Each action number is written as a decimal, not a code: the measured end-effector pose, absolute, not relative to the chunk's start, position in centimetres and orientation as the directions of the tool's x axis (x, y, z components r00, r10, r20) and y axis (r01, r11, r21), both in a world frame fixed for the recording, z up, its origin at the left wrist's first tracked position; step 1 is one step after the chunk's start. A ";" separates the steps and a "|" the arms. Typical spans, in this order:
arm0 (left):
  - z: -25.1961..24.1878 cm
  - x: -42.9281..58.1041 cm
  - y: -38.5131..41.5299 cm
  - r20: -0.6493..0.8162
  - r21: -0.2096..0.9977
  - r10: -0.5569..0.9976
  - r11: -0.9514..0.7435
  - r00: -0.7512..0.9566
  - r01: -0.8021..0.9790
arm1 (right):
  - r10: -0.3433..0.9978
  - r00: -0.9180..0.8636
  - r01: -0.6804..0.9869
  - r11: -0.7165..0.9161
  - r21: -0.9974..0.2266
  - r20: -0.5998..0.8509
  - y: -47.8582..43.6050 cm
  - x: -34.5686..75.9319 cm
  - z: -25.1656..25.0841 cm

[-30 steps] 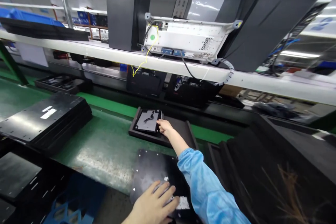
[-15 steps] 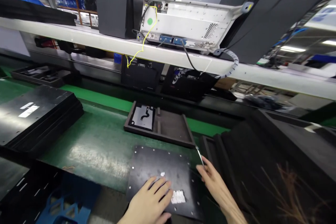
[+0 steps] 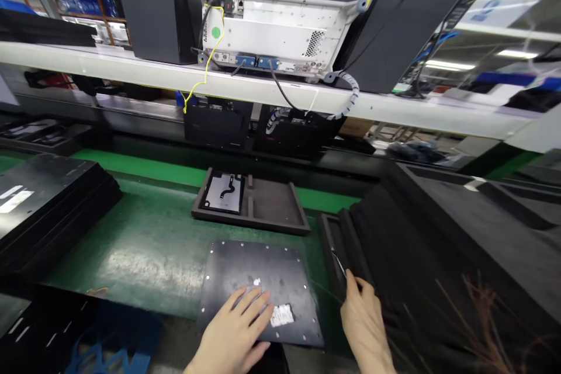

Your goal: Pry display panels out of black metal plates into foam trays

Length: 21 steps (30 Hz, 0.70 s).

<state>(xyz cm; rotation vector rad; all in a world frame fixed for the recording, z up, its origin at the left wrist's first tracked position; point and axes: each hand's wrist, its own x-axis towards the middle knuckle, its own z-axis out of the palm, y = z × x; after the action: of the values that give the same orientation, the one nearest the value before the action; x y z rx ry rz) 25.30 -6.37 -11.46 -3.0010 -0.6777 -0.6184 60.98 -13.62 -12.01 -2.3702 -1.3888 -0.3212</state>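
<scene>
A dark flat plate [image 3: 245,266] with small pale dots near its edges lies on the green bench. A white label [image 3: 281,315] is stuck on it. My left hand [image 3: 239,327] rests flat on the plate's lower left part, fingers spread, beside the label. To the right of the plate, my right hand [image 3: 363,310] is closed around a slim silver tool that looks like tweezers [image 3: 339,264], pointing up and left. Beyond the plate sits a dark foam tray [image 3: 249,223]; its left compartment holds a thin silver-and-black panel [image 3: 225,193] with a black ribbon strip. The tray's right compartment is bare.
Stacked black sheets [image 3: 56,198] stand at the left, and a tall pile of dark foam trays [image 3: 416,245] at the right. A white shelf beam [image 3: 153,70] crosses behind, carrying a white instrument [image 3: 272,35] with hanging cables. A blue crate [image 3: 109,350] sits lower left.
The view has swung right, so most things appear further left. My right hand, with the tool, has moved away from the tray's front right corner toward the foam pile. My left hand stays on the plate.
</scene>
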 end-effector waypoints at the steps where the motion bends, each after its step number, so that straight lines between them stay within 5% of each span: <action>1: -11.6 25.3 -6.4 0.379 0.086 0.418 -0.904 0.826 0.419 | 0.795 0.475 0.880 -0.434 -0.192 0.378 -13.9 60.8 -12.3; 9: -11.5 25.1 -6.4 0.356 0.080 0.420 -0.904 0.835 0.420 | 0.699 0.637 0.756 -0.485 -0.440 0.324 -16.4 60.6 -11.2; 15: -11.0 25.2 -6.5 0.309 0.101 0.422 -0.905 0.852 0.412 | 0.754 0.571 0.804 -0.434 -0.407 0.324 -17.3 60.2 -10.6; 18: -10.1 23.9 -6.1 0.307 0.289 0.437 -0.889 0.846 0.355 | 0.766 0.533 0.815 -0.350 -0.462 0.360 -17.2 58.8 -9.9; 21: -9.8 21.2 -4.6 0.331 0.550 0.646 -0.724 0.688 0.416 | 0.800 0.571 0.658 -0.314 -0.684 0.182 -16.1 56.4 -9.2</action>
<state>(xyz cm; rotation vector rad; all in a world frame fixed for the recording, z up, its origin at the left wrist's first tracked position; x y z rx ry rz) 21.21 -4.63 -9.84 -3.2807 -1.0963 -0.9559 56.44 -16.11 -9.22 -2.0640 -1.1617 0.2461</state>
